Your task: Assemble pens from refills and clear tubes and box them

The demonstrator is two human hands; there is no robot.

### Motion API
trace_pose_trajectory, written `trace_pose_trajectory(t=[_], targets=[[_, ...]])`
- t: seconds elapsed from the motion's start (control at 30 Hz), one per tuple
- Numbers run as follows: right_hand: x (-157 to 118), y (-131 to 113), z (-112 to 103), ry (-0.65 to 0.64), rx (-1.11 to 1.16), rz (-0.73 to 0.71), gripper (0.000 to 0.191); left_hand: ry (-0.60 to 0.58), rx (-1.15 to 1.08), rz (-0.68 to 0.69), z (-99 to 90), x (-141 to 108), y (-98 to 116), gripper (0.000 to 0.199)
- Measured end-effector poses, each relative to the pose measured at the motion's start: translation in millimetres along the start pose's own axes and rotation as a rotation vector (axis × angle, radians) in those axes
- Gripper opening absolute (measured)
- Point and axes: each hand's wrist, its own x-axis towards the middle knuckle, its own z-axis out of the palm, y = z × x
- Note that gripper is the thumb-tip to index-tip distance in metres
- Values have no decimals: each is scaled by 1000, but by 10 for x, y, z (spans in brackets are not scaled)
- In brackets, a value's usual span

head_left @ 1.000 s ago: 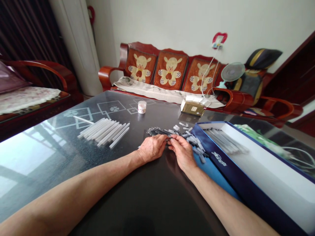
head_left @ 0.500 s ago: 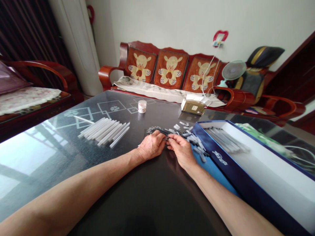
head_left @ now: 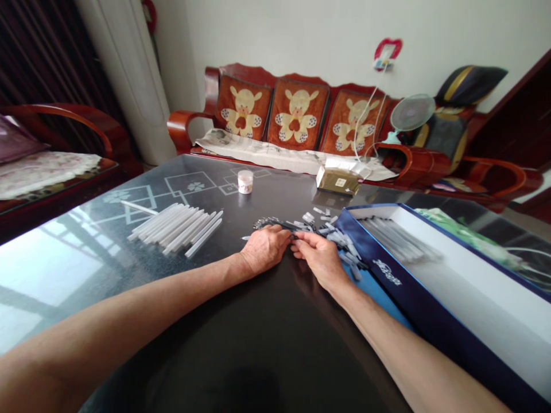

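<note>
Grey plastic pieces (head_left: 338,241): where did they lie, and how were they judged to handle?

They lay in a loose heap on the glass-topped table (head_left: 206,338), just beside the blue box (head_left: 413,304). Each piece appeared light and stiff, and liable to skid on the glass. The body of a single piece, taken between the fingertips, was judged the best hold.

And the dark strip (head_left: 275,224)?

It lay at the left edge of the heap. It appeared thin and toothed, and was judged more delicate, best held near one end. Its material could not be determined.

What was the state of the left hand (head_left: 266,249)?

It lay low on the table, its fingers slightly apart and resting at the dark strip. No clamping could be confirmed.

And the right hand (head_left: 321,259)?

Its thumb and forefinger were brought together at the strip's right end, with the other fingers loosely curled. Whether that pinch held anything could not be determined. The two hands were just apart.

What else lay nearby?

White rods (head_left: 176,228) lay in a parallel bundle, well left of the heap.
</note>
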Motion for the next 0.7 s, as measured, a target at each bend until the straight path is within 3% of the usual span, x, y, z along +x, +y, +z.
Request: trace_pose_trajectory(t=[0.23,0.5,0.7], targets=[[-17,-26,16,-6,-3,3,27,82,-69,-40,51,-35,17,29],[-34,-51,13,-31,-47,-12,32,156,-92,-9,75,-77,-14,29],[-66,-117,11,-41,-209,-81,35,210,-82,78,70,-73,-17,28]])
